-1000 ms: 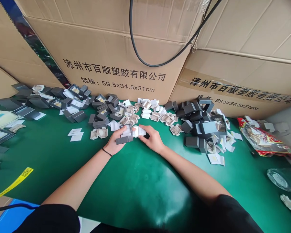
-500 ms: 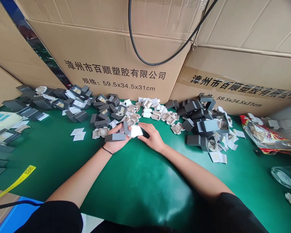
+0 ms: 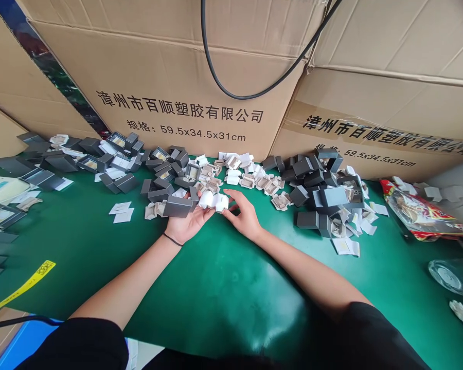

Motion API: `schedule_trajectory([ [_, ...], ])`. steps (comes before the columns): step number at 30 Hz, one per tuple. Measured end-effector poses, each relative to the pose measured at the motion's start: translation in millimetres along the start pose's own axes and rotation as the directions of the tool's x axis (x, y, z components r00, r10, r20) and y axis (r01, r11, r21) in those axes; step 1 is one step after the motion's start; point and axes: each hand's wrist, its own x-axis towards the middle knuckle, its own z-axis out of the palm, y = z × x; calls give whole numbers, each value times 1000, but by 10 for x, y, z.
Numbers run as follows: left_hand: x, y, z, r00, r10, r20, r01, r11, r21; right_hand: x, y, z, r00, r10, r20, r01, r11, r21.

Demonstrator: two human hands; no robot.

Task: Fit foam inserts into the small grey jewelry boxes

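Note:
In the middle of the green table (image 3: 200, 288), my left hand (image 3: 187, 226) lies palm up and holds a small dark grey box (image 3: 178, 206). A folded white card insert (image 3: 214, 201) sticks out to the right, between my two hands. My right hand (image 3: 244, 215) pinches the insert's right end between thumb and fingers. Whether its left end still touches the box is hard to tell. Just behind my hands lie several loose card inserts (image 3: 247, 181) in white and pale grey-brown. Two white paper slips (image 3: 122, 215) rest left of my left hand.
Dark grey boxes are piled at the right (image 3: 312, 172) and left (image 3: 118, 181). Large cardboard cartons (image 3: 185, 61) wall off the back, with a black cable (image 3: 239, 96) hanging before them. A red plastic packet (image 3: 420, 213) and a clear glass vessel (image 3: 453, 275) are at far right.
The dark grey box has turned in my left hand so its solid side faces me. The white insert has changed from a flat look to a folded, bulging shape, gripped by my right hand.

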Motion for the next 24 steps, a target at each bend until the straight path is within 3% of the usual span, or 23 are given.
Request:
schedule_trajectory([
  [5, -17, -57, 47, 1000, 10, -25, -11, 999, -47, -14, 0, 26, 993, -86, 86, 90, 995, -41],
  [11, 5, -68, 0, 999, 11, -34, -14, 995, -94, -7, -18, -6, 985, -153, -82, 142, 982, -125],
  [15, 4, -68, -26, 1000, 17, -15, -18, 997, -80, 3, -20, -24, 972, -215, -92, 195, 961, -194],
  [20, -30, -63, 7, 999, 45, -10, -46, 996, -82, -5, 6, -10, 972, -226, -68, 206, 954, -216],
  [24, -29, -74, 12, 998, 61, -10, -61, 994, -91, -15, 20, 2, 985, -165, -58, 150, 968, -199],
])
